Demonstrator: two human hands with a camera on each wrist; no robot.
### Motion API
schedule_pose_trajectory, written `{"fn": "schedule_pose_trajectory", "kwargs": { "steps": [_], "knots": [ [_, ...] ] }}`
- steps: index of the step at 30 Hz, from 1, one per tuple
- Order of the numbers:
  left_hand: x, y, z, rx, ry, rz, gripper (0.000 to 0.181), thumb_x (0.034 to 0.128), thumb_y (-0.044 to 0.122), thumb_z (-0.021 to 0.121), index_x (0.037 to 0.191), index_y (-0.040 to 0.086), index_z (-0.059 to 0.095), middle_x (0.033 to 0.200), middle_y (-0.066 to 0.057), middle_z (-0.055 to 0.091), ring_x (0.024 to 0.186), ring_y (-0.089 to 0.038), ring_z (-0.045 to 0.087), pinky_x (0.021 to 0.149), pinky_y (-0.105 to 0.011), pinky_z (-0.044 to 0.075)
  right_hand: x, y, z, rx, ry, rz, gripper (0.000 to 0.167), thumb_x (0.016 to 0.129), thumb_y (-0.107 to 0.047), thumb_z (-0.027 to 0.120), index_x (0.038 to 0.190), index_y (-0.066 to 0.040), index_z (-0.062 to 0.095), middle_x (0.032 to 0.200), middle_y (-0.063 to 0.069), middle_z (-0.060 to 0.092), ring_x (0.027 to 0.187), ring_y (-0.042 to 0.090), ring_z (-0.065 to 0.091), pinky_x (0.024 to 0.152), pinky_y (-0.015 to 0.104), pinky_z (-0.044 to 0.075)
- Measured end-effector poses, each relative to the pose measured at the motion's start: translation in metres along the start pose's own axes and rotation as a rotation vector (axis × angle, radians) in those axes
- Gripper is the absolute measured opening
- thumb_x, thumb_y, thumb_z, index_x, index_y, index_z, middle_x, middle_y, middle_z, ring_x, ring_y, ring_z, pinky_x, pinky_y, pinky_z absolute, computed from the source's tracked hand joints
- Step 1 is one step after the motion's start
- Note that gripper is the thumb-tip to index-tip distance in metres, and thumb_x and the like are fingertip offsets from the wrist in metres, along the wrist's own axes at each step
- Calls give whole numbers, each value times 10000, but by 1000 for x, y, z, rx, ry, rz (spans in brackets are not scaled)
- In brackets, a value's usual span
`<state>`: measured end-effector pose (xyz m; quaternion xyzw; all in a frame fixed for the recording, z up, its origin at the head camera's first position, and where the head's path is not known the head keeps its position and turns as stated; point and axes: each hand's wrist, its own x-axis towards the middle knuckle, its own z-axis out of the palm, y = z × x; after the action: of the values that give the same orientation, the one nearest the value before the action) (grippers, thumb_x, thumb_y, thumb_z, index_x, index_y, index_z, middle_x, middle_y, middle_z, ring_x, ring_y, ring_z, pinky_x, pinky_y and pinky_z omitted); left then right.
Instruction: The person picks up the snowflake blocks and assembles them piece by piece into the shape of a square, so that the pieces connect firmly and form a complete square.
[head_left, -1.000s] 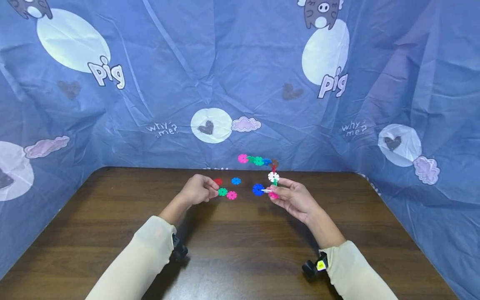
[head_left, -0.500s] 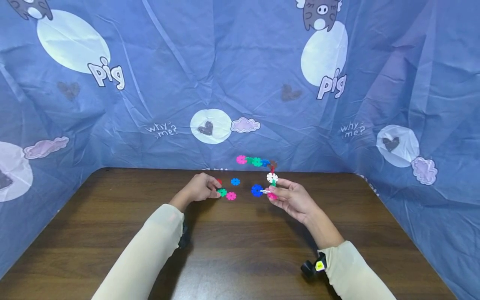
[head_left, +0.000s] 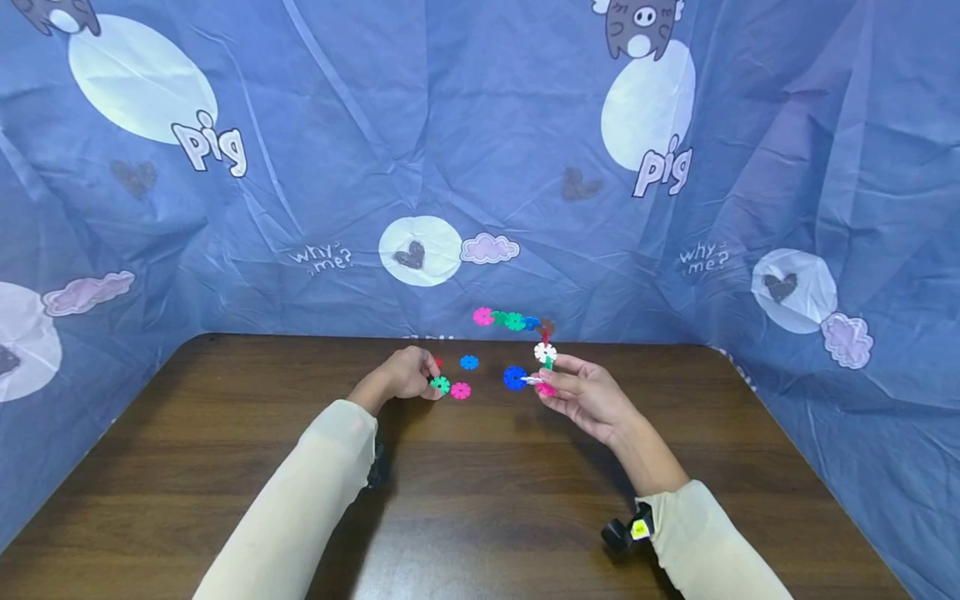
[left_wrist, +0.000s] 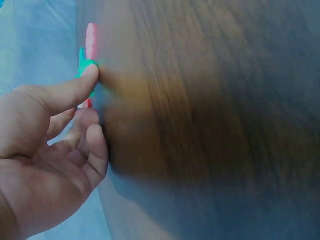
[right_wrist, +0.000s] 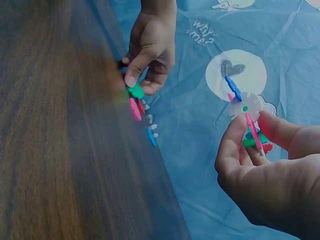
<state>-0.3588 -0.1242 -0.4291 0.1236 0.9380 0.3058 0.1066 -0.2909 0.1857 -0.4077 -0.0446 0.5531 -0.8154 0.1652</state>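
Note:
My left hand [head_left: 408, 372] pinches a green notched disc [head_left: 440, 385] at the table's far part. In the left wrist view, that green disc [left_wrist: 86, 65] stands tilted under the thumb. Beside it lie a pink disc [head_left: 461, 390], a blue disc [head_left: 468, 362] and a red disc [head_left: 438, 362], the red one partly hidden by the fingers. My right hand [head_left: 592, 400] holds up a curved chain of interlocked discs. The chain's white disc [head_left: 545, 352], dark blue disc [head_left: 514, 378] and far pink disc [head_left: 483, 317] show; the fingers cover some joints.
The brown wooden table [head_left: 480, 500] stretches under both arms. A blue printed cloth [head_left: 315, 167] hangs behind and at both sides of it. Each wrist wears a small black camera, such as the one at the right wrist [head_left: 618, 536].
My left hand has moved slightly right and closed on the green disc, which has shifted a little left and tilted. The right hand and its chain have hardly moved.

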Motion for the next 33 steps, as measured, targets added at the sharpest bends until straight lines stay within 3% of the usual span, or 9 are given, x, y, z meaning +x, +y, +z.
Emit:
{"fn": "schedule_pose_trajectory", "kwargs": {
  "steps": [5,8,12,18,22,26,33],
  "knots": [
    [-5,-5,1,-122,14,44,283,818,25,849,951,24,599,853,-61,663,722,-165,589,636,-270,517,0,0,1,6,9,6,217,1011,72,541,1206,-22,543,925,64,742,784,137,696,775,259,589],
    [-12,-4,3,-215,36,109,221,858,-6,795,1019,-14,644,803,-74,662,647,-147,585,594,-263,513,0,0,1,7,4,7,235,1012,69,539,1231,-14,522,930,67,741,790,141,698,779,262,590],
    [-25,6,8,-360,57,195,147,918,-9,720,1062,-41,712,778,-108,693,652,-160,628,631,-305,564,1,1,2,6,-8,6,225,1007,74,546,1217,-4,530,922,89,741,802,166,711,784,279,598],
    [-39,31,20,-606,28,242,156,933,-11,706,1072,-81,697,844,-112,721,760,-222,696,727,-387,618,2,4,2,22,-15,10,260,1004,84,547,1255,35,496,918,110,731,816,192,720,807,301,605],
    [-47,46,27,-602,94,341,107,929,-32,709,1027,-69,688,860,-172,714,764,-258,694,713,-323,601,2,5,3,24,-18,10,212,1001,71,566,1198,-2,534,918,109,726,822,193,718,818,306,605],
    [-54,56,30,-539,201,396,73,915,-25,731,978,-20,694,869,-177,720,783,-309,691,698,-284,569,1,5,5,26,-17,15,190,1002,56,577,1177,-12,546,917,106,716,823,192,715,827,307,603],
    [-55,65,33,-417,311,429,73,895,23,776,931,61,726,833,-25,732,758,-141,670,727,-335,559,2,6,8,42,-3,32,150,1013,58,549,1143,-16,544,901,110,704,800,187,715,816,294,603]
  ]
}}
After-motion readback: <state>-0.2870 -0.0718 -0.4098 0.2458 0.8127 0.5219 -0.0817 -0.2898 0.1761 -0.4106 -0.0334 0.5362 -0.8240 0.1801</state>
